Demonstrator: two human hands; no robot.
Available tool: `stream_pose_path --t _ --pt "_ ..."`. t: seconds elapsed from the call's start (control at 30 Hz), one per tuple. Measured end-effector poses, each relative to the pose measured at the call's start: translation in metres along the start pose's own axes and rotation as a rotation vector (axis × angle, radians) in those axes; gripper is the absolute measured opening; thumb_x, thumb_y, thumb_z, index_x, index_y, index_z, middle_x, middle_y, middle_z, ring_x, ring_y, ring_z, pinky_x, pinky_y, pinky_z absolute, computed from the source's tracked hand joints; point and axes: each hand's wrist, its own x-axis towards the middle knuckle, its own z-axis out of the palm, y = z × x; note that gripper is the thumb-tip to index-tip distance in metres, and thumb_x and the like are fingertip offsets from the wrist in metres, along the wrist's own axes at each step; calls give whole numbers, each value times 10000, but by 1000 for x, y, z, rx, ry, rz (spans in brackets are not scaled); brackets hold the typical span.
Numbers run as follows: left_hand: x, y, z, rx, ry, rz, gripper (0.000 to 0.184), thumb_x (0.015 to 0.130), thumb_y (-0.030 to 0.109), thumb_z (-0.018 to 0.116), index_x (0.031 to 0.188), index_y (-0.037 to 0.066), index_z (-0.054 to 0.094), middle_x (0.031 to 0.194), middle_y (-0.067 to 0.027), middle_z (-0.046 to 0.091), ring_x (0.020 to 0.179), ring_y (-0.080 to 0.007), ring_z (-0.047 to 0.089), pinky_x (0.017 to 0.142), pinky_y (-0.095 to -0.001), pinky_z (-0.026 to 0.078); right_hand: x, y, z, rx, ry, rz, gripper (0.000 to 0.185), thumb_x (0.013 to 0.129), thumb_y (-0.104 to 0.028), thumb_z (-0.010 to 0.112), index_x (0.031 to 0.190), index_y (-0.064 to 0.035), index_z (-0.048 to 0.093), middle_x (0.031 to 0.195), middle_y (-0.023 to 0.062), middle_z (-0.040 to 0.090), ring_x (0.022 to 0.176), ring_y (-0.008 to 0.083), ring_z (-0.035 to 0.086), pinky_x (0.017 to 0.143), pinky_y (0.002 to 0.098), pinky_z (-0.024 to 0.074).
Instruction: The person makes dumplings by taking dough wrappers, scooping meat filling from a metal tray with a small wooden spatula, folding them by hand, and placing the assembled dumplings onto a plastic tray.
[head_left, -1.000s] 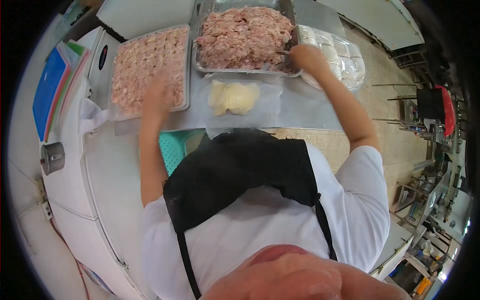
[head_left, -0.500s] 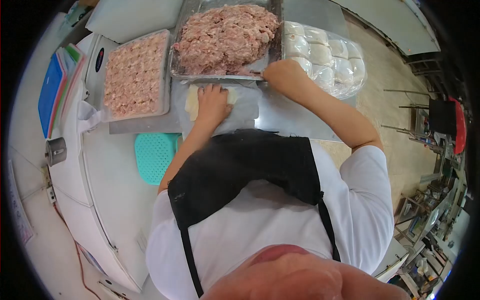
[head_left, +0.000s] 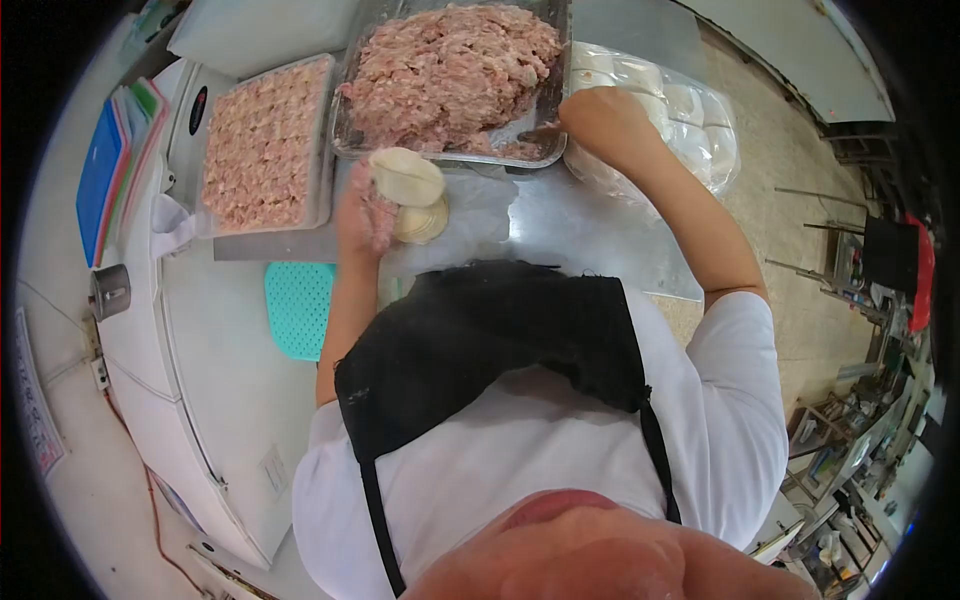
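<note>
My left hand (head_left: 366, 212) is turned palm up and holds a round, pale dough wrapper (head_left: 408, 177) on its fingers. Just below that wrapper, a small stack of dough wrappers (head_left: 424, 222) lies on a plastic sheet (head_left: 478, 212). My right hand (head_left: 605, 122) is closed round a thin filling spatula (head_left: 541, 134), most of which the fist hides. Its tip reaches into the near right corner of a metal tray (head_left: 450, 152), where a big mound of minced meat (head_left: 455, 75) lies.
To the left, a plastic box (head_left: 322, 190) holds rows of meat-filled pieces (head_left: 262, 145). Bagged white blocks (head_left: 690, 110) stand right of the tray. A turquoise perforated basket (head_left: 300, 308) sits lower left, and coloured boards (head_left: 115, 170) lean at the far left.
My left hand has lifted off the wrapper stack, turned palm up and moved left with a wrapper. My right hand has shifted slightly right and up at the tray corner.
</note>
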Motion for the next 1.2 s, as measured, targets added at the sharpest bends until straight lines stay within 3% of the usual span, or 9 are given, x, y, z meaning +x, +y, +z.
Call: stream_pose_path --t 0.07,0.17,0.37,0.57,0.77,0.87,0.97,1.07,1.2 --pt "-1 11 -8 -223 65 -35 371 958 268 485 1216 2 471 1134 -126 598 1107 -257 568 993 -415 448 3 -17 -4 41 -93 -13 180 781 -149 556 756 -40 697 778 173 674 745 333 676 612 429 540" --pt "6 23 -29 307 5 40 402 982 265 453 1284 0 446 1207 -146 572 1141 -272 553 1002 -410 442 16 -53 27 211 140 -69 192 789 -159 549 769 -38 696 779 176 672 733 334 670 628 433 536" --pt "17 46 -26 -169 28 -12 403 976 171 482 1343 6 449 1213 -141 580 1139 -232 565 981 -339 459 29 -75 43 397 157 84 281 896 -255 547 783 -31 674 729 184 649 716 348 645 644 425 511" --pt "35 64 -41 679 -46 118 435 992 208 404 1342 -50 422 1265 -159 551 1201 -284 515 1074 -399 364 33 -76 8 968 144 225 359 919 -369 587 916 -30 704 624 103 599 611 197 569 587 341 449" --pt "76 70 -8 -300 -78 -176 429 978 230 409 1315 -34 425 1312 -187 503 1233 -296 482 1079 -456 341 62 -100 -20 1414 201 340 353 938 -313 573 1056 8 660 775 61 663 659 195 582 640 326 472" --pt "113 52 -21 -925 -724 -236 435 1001 279 330 1311 -12 422 1331 -224 480 1318 -343 393 1114 -541 265 88 -126 8 949 759 82 333 941 -275 567 1116 0 636 837 100 660 736 237 616 676 349 477" --pt "95 89 25 -550 3 -161 478 985 397 344 1220 -2 461 1305 -226 484 1315 -373 368 1083 -613 243 77 -132 -1 802 605 129 287 933 -241 567 1098 -15 630 859 146 642 831 315 627 726 394 486" --pt "106 78 5 -462 211 -179 536 955 487 365 1173 11 482 1335 -218 448 1286 -383 379 1071 -611 260 50 -124 -35 446 227 189 237 924 -220 564 1073 -50 632 877 164 631 845 359 615 726 423 495" --pt "117 65 0 -366 88 -130 583 942 521 381 1186 6 503 1361 -194 419 1265 -381 392 1067 -610 274 36 -135 -47 356 357 268 202 919 -209 549 1057 -82 625 872 144 622 818 357 611 688 443 502"
